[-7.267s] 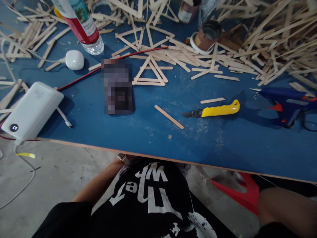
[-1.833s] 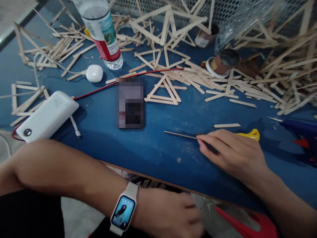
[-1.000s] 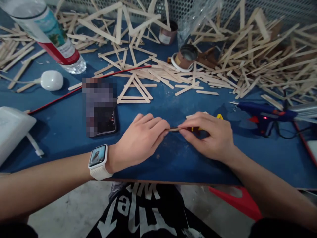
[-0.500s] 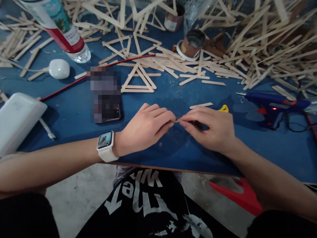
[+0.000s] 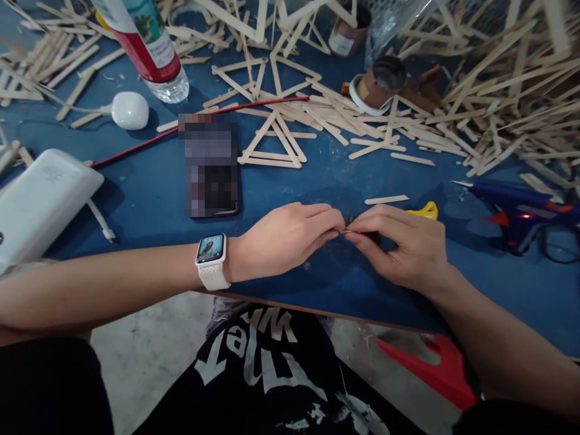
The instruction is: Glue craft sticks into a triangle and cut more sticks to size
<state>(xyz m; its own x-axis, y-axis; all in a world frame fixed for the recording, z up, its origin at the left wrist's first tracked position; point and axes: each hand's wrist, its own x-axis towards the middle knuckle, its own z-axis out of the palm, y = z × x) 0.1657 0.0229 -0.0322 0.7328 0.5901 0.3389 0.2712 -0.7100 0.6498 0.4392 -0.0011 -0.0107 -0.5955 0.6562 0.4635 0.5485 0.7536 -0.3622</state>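
Wooden stick (image 5: 345,231) is sitting pinched between my left hand (image 5: 290,238) and right hand (image 5: 401,244), fingertips nearly meeting, yellow knife (image 5: 423,211) just behind my right hand.

At the bottom centre of the frame, the black shirt (image 5: 272,368) bears large white letters, seen upside down, too broken to read. The label on the bottle (image 5: 145,42) at upper left is too small to read.
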